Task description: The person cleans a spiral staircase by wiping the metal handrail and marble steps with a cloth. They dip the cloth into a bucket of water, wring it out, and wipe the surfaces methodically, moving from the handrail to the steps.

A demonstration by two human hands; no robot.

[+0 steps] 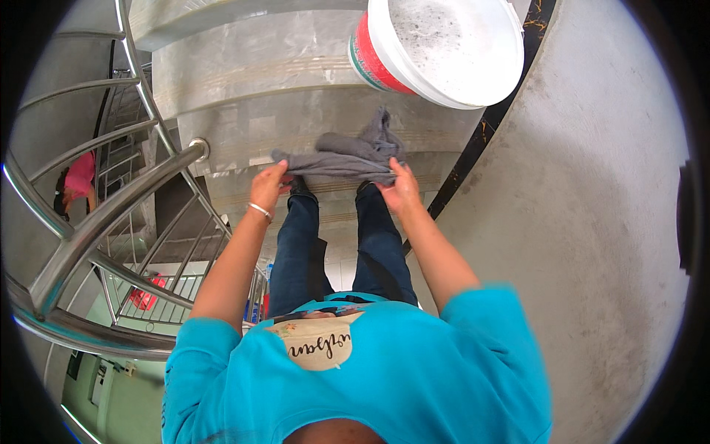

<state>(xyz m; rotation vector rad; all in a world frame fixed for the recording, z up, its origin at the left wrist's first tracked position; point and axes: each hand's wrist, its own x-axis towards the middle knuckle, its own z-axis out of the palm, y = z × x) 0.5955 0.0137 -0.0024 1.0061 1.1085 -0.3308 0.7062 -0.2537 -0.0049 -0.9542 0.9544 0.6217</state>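
A grey cloth (pixel 346 158) is stretched sideways in front of my shins, bunched and folded over at its right part. My left hand (pixel 269 185) grips its left end, with a bracelet on the wrist. Its right end is pinched in my right hand (pixel 400 187), thumb on top. Beyond the cloth, to the right, a white plastic bucket (pixel 455 50) with a red and green printed band stands on a stair. Pale, foamy liquid is in it.
Grey stone stairs (pixel 244 61) rise before me. A stainless steel railing (pixel 127 183) runs along the left, above a stairwell where a person in pink (pixel 80 175) is partly visible. At right are a black skirting strip (pixel 481 141) and a plastered wall (pixel 560 194).
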